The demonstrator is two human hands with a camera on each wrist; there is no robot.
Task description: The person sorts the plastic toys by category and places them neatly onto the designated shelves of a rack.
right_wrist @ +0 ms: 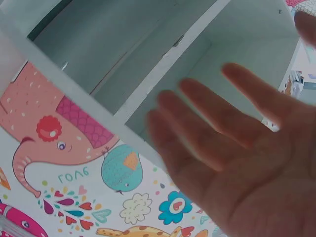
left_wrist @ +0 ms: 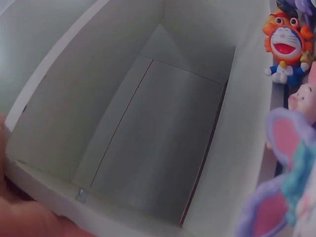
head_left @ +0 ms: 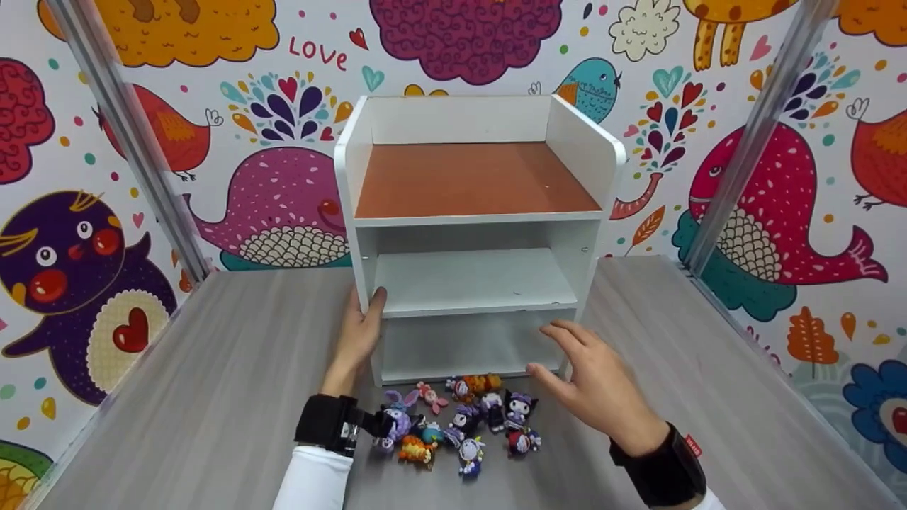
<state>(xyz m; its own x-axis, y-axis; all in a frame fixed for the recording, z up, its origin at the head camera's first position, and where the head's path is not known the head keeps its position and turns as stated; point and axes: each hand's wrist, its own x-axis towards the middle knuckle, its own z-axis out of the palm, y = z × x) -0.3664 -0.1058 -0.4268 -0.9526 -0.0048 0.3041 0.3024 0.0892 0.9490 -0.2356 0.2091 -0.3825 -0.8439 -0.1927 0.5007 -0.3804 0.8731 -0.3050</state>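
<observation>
One white shelf [head_left: 587, 152] with three tiers [head_left: 475, 276], figurines [head_left: 464, 419] in front

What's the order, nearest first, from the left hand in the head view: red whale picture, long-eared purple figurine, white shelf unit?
1. White shelf unit: the left hand grips its left side.
2. Long-eared purple figurine: in front of the unit, left.
3. Red whale picture: across, on the right.

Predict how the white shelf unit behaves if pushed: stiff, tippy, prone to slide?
Likely stiff: the white shelf unit looks built of flat boards with no visible sag. A push near the top may tip it, since it's a stacked, upright form with no visible anchoring. A low push might slide it, as the gray wood-grain surface looks smooth.
</observation>
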